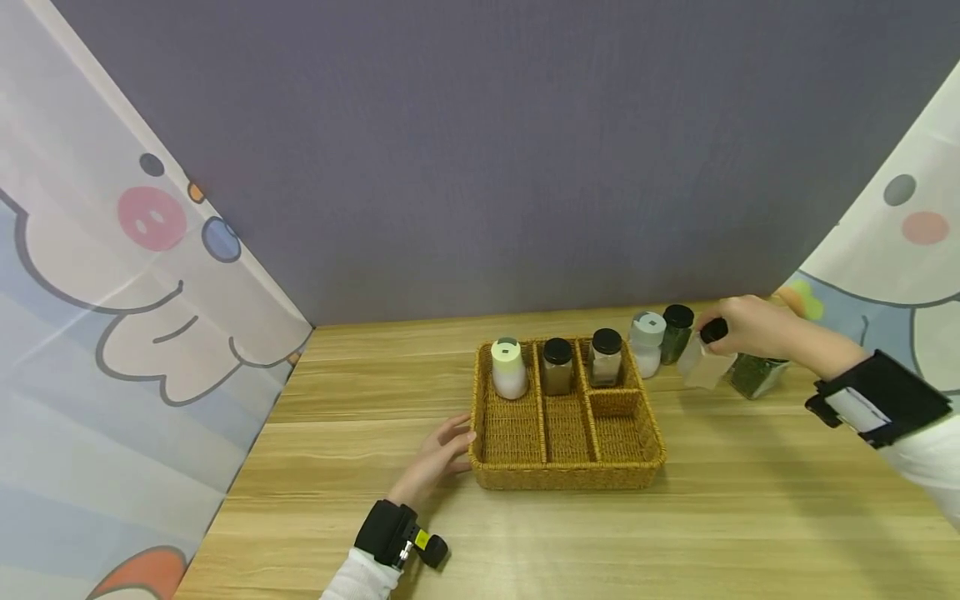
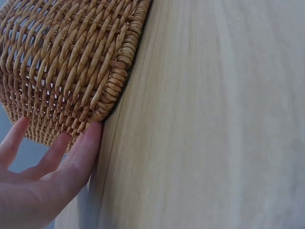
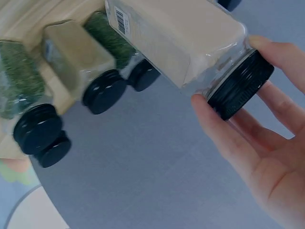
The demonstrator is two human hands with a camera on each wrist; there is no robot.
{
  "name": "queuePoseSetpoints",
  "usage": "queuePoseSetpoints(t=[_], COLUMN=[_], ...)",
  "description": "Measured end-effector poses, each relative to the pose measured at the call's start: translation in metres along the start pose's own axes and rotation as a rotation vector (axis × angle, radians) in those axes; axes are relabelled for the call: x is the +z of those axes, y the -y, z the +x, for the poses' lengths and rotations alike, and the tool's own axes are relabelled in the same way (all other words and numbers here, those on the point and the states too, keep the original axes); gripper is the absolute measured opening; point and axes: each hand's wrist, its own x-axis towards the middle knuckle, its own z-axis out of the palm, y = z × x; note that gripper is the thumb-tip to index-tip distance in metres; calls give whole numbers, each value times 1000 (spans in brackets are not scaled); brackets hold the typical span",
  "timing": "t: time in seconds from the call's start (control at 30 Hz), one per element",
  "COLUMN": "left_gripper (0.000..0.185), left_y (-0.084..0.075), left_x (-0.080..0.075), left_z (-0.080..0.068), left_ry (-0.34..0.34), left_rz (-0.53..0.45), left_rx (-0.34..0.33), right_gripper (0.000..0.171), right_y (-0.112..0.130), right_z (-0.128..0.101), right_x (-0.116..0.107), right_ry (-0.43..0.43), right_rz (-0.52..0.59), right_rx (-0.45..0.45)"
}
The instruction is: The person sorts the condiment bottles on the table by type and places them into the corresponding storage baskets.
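My right hand pinches the black lid of a square clear spice jar filled with pale beige powder. In the right wrist view its thumb and fingers sit around the lid and neck, with the jar tilted in that view. My left hand touches the left side of a divided wicker basket with extended fingers. Inside the basket's back part stand a white shaker with a pale green lid, a black-lidded jar of brownish powder and a black-lidded jar of pale contents.
Right of the basket stand a clear shaker with white contents and a black-lidded jar of green herbs. Another herb jar is beyond the right hand. A grey partition rises behind the wooden table.
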Motion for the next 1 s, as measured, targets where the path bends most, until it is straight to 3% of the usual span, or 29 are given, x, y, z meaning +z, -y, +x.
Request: queuePoseSetpoints(t=[0.4,1.0], left_gripper=[64,63], left_y=[3,1], left_x=[-1,1], left_z=[1,1], left_ry=[-7,-5], left_rz=[-10,-16], left_rx=[3,2], right_gripper=[30,29], right_y=[27,46], right_z=[18,35], right_x=[-8,-4], right_ry=[45,56], right_rz=[59,103], right_rx=[6,-43])
